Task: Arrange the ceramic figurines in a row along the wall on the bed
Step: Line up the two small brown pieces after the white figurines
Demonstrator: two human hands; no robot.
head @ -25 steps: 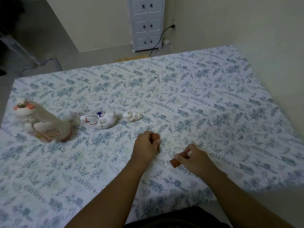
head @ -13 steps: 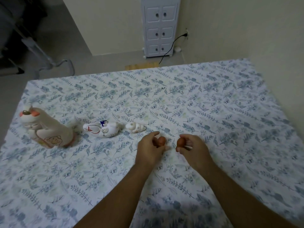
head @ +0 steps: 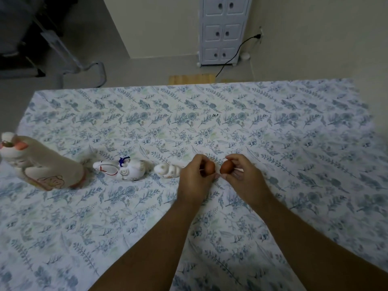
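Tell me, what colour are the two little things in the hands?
Reddish brown, both small figurines, seen in the head view.

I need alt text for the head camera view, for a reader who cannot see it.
Two bare hands, left hand and right hand, each hold a small brown egg-shaped figurine over a floral-sheeted bed. To their left lie a small white figurine, a white ceramic rabbit and a large cream ceramic cat.
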